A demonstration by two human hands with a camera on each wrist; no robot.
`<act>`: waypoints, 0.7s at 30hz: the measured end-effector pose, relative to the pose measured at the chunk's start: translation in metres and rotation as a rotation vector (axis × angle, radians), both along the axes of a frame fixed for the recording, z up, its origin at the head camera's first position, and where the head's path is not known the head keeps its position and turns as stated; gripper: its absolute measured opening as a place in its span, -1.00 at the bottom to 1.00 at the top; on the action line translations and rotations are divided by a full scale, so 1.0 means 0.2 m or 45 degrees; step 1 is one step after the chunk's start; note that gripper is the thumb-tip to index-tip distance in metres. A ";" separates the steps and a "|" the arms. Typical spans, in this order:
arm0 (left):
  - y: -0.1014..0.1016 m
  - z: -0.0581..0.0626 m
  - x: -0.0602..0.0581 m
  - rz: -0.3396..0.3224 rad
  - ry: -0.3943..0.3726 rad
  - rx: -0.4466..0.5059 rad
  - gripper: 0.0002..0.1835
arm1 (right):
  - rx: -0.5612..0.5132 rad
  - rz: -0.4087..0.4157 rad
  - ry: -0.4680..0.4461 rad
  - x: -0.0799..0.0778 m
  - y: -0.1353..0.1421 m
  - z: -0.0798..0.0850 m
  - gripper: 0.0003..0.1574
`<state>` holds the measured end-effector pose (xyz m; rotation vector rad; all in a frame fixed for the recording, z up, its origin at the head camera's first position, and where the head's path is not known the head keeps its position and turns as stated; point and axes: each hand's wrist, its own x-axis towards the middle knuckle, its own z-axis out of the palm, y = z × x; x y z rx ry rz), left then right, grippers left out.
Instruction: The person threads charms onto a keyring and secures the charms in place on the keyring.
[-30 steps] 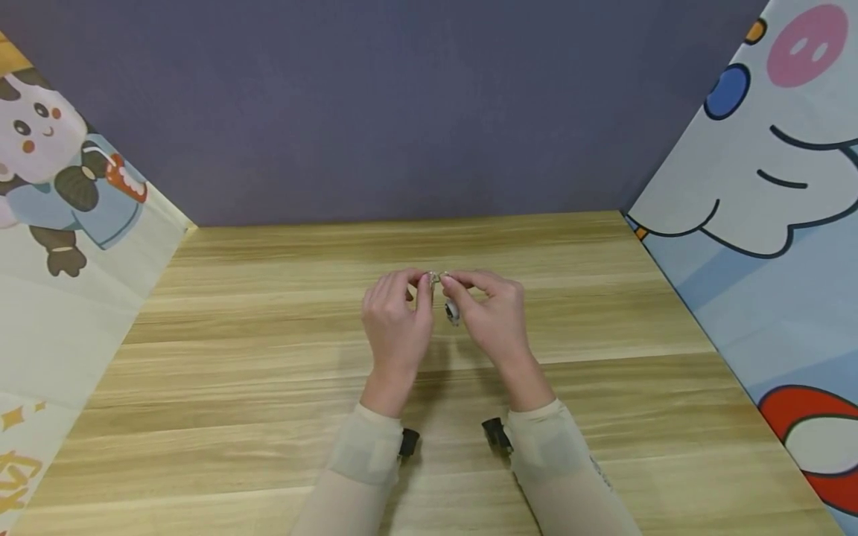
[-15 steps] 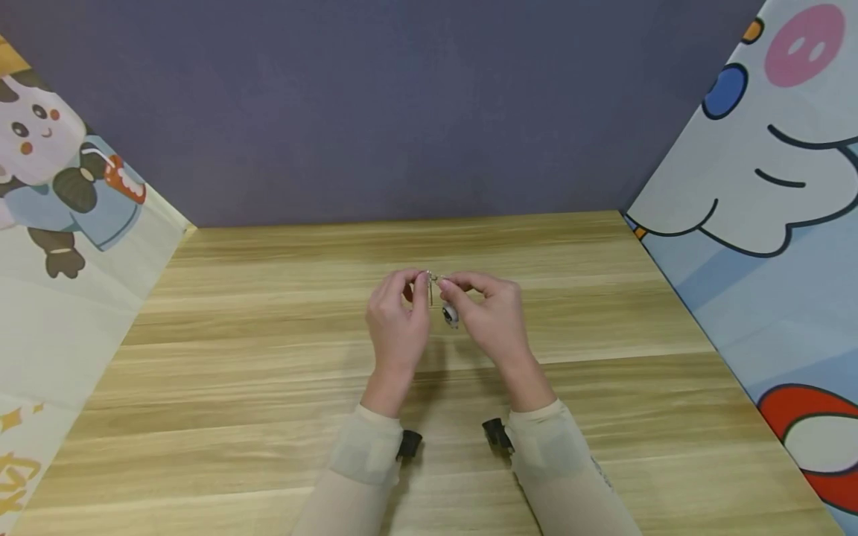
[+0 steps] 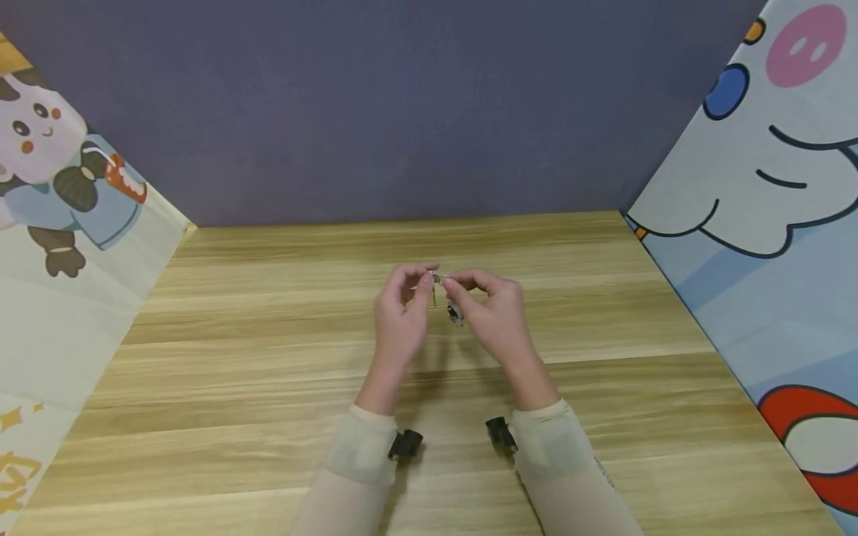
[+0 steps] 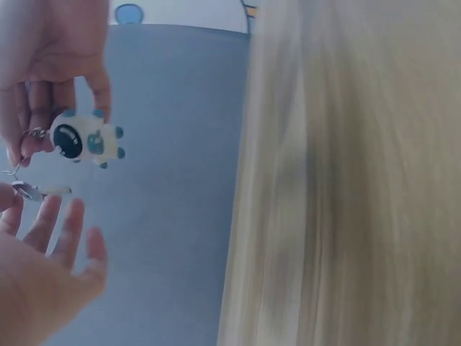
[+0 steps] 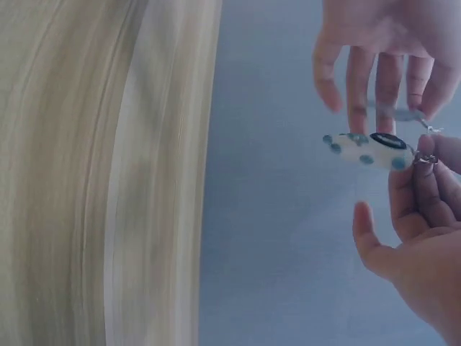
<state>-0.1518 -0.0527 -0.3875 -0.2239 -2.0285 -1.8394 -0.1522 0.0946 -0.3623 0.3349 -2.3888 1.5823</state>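
Observation:
Both hands meet above the table's middle over a keychain. My right hand (image 3: 499, 316) pinches its small metal chain (image 5: 426, 159) between thumb and fingers. From there hangs an astronaut charm (image 4: 86, 141), white with a dark oval visor and teal patches. My left hand (image 3: 401, 316) pinches a slim silver key (image 4: 27, 190) by its head, close to the chain; the remaining fingers are spread apart. A thin wire ring (image 5: 432, 129) shows between the two thumbs. In the head view the fingertips hide much of the ring.
The wood-grain table (image 3: 234, 387) lies under both forearms. A dark grey-blue panel (image 3: 402, 112) rises behind it. Cartoon-printed panels stand on the left (image 3: 47, 313) and right (image 3: 757, 298). Small black wrist cameras (image 3: 405, 444) are strapped over the sleeves.
My left hand has shifted slightly right, and its forefinger now reaches farther over the top of the ring. The charm has swung a little; my right hand stays nearly in place.

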 end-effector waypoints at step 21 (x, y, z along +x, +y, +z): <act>-0.15 0.01 -0.03 -0.359 -0.513 0.059 -0.89 | 0.672 0.412 -0.148 -0.08 0.13 0.03 -0.63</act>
